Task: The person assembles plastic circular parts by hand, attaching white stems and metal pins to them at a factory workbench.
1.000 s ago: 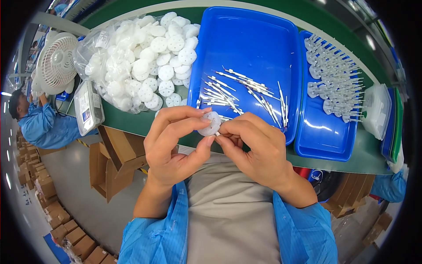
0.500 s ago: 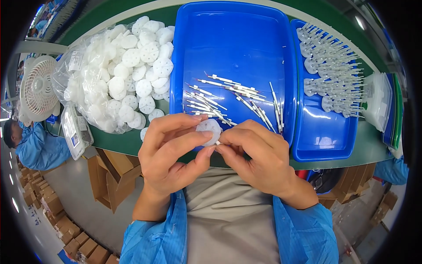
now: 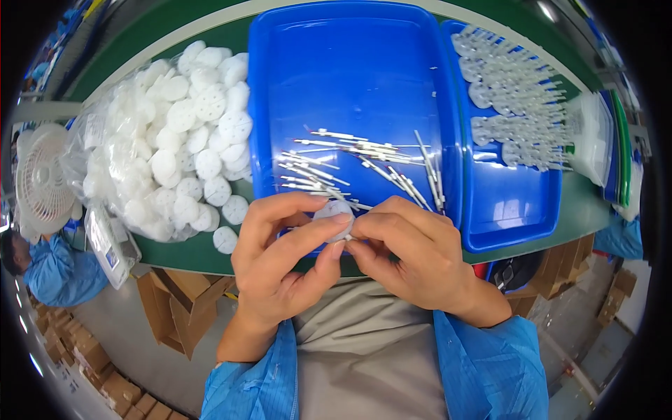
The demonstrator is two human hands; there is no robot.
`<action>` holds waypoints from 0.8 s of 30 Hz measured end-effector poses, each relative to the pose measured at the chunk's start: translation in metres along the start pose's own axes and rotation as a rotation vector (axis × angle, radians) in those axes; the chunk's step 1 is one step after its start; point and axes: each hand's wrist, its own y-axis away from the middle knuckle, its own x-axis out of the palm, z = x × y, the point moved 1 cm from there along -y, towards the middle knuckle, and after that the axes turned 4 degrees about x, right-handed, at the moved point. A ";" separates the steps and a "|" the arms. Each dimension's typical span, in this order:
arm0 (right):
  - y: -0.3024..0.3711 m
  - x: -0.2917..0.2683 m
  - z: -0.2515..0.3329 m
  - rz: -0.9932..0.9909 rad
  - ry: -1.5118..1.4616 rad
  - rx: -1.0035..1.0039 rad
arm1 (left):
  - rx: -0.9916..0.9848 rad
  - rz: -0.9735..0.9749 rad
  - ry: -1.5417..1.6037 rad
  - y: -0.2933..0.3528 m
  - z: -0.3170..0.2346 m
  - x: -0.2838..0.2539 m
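Observation:
My left hand [image 3: 287,255] is closed on a white round plastic disc [image 3: 332,211], its thumb and fingers gripping the rim. Small holes show in similar discs nearby. At the disc's right edge, my right hand [image 3: 413,259] pinches a thin white stick [image 3: 348,237], of which only a short end shows between the fingertips. Both hands meet above the near edge of a large blue tray [image 3: 350,63]. Inside that tray lie several thin white sticks [image 3: 378,148] with dark reddish tips.
A clear bag [image 3: 87,143] spills many white discs [image 3: 210,103] on the green table at left. On the right, a smaller blue tray [image 3: 507,217] holds rows of discs with upright sticks [image 3: 514,98]. A white fan [image 3: 45,175] and a co-worker in blue [image 3: 66,273] are at far left.
The view has shifted, so the trays and bag sit further left. Both hands keep hold of the disc and stick with little change in grip.

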 end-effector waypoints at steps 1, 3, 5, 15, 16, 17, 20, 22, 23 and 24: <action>0.001 -0.003 0.001 -0.013 0.026 0.015 | 0.021 0.016 -0.051 -0.001 0.000 -0.001; -0.001 -0.011 0.000 -0.012 -0.070 -0.003 | 0.000 0.005 -0.109 -0.004 -0.004 0.000; -0.001 -0.017 -0.004 -0.041 0.028 -0.050 | -0.167 -0.052 -0.056 -0.002 -0.010 0.001; 0.028 -0.075 -0.026 -0.292 0.461 0.104 | -0.206 -0.027 -0.055 -0.009 -0.004 -0.004; 0.032 -0.090 -0.030 -0.376 0.510 0.177 | -0.166 0.001 -0.250 -0.014 0.000 -0.020; 0.035 -0.100 -0.036 -0.379 0.515 0.176 | -0.168 0.012 -0.384 -0.017 0.003 -0.034; 0.046 -0.112 -0.055 -0.329 0.615 0.417 | -0.161 0.027 -0.638 -0.017 0.021 -0.059; 0.048 -0.107 -0.059 -0.492 0.498 0.470 | -0.167 0.029 -0.775 -0.014 0.030 -0.068; 0.050 -0.104 -0.057 -0.489 0.491 0.469 | -0.160 0.054 -0.827 -0.013 0.034 -0.069; 0.054 -0.102 -0.053 -0.599 0.464 0.433 | -0.154 0.080 -0.879 -0.013 0.037 -0.070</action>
